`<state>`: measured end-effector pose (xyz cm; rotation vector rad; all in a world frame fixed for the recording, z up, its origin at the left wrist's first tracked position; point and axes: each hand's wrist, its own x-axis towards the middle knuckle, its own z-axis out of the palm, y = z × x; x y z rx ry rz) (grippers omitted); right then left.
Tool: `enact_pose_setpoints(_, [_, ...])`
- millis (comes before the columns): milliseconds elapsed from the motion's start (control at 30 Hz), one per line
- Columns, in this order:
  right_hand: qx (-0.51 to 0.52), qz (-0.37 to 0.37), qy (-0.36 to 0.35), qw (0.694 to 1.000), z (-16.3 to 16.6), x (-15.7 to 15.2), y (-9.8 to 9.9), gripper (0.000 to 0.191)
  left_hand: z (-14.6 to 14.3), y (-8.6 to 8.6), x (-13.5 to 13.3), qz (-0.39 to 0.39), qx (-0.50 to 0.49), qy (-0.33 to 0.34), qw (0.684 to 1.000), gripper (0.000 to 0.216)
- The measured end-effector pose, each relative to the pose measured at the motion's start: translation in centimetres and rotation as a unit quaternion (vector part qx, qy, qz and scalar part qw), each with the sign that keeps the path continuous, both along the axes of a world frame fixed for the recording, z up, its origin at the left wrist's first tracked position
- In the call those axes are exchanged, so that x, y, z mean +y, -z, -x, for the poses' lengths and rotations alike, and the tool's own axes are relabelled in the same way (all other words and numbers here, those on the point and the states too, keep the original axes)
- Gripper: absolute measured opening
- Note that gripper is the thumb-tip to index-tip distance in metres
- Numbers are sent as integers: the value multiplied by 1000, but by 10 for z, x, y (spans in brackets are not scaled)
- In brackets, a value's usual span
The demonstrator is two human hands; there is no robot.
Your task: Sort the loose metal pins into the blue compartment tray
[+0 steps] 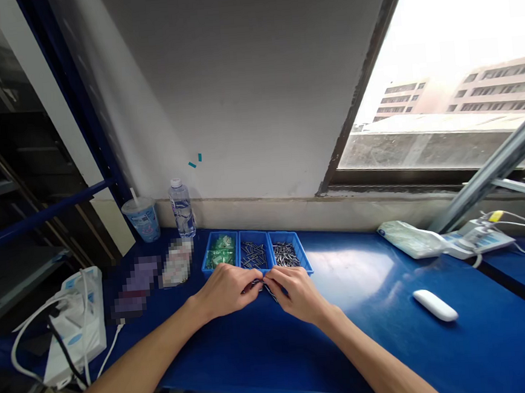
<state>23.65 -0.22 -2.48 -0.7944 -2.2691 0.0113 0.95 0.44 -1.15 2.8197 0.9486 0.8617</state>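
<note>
My left hand (228, 289) and my right hand (296, 291) meet fingertip to fingertip just in front of three blue bins. Both are closed in a pinch; whatever sits between the fingers is too small to make out. Dark slender metal pieces (270, 293) show beneath the fingertips, partly hidden. The left bin (204, 258) holds green-tinted clear plastic packets (221, 251). Thin metal screw-like pieces (252, 255) lie loosely in the middle bin, and a denser heap of similar pieces (285, 255) fills the right bin (302, 251).
On the blue table (239, 356), a water bottle (181, 209) and a lidded cup (142, 218) stand back left. Power strips (75, 326) (479, 237) with cables lie at both sides. A white rounded case (435, 305) and a plastic packet (409, 239) are on the right.
</note>
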Motion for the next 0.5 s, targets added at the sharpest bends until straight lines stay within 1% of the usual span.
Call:
enact_pose_setpoints(100, [-3,0,-14,1000,1,-1,2,35,-2,0,0,18,-33,14,999,15])
enact_pose_setpoints(200, [-2,4,-25,1000,0,-2,1,34,-4,1,0,15,-59,22,998,14])
enact_pose_setpoints(300, [6,1,-21,1000,-1,-3,-2,28,-5,4,-1,12,-82,24,996,13])
enact_pose_setpoints(400, [15,-1,-6,1000,0,-4,-5,24,-4,6,0,26,-103,28,994,14])
enact_pose_setpoints(500, [15,2,-7,1000,2,-3,-6,18,-3,9,2,37,-119,28,992,14])
